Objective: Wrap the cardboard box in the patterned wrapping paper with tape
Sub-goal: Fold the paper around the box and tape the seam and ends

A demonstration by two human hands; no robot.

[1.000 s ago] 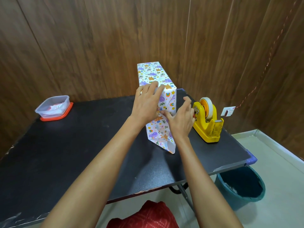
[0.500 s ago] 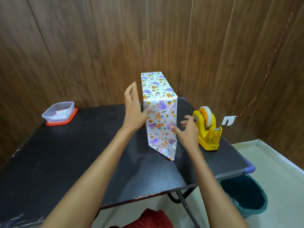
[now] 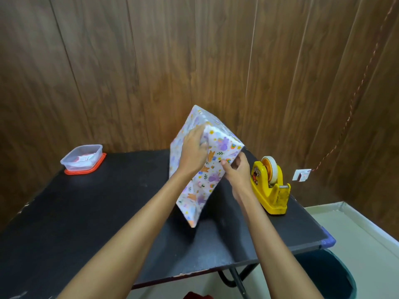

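The box (image 3: 204, 182), fully covered in white wrapping paper with purple and orange animal prints, stands tilted on the black table (image 3: 90, 212), balanced on its near lower corner. My left hand (image 3: 194, 151) grips its upper left edge, fingers curled over the top. My right hand (image 3: 236, 171) holds the right edge, thumb on the near face and fingers behind it. A yellow tape dispenser (image 3: 269, 188) with a roll of tape stands just right of my right hand.
A clear plastic container (image 3: 83, 157) on an orange lid sits at the table's far left. Wood panel walls stand close behind and to the right. A dark teal bin (image 3: 328, 275) is on the floor under the table's right end.
The box stood upright with my hands beside it. Now both hands hold it and it leans to the right, lifted onto its near lower corner.
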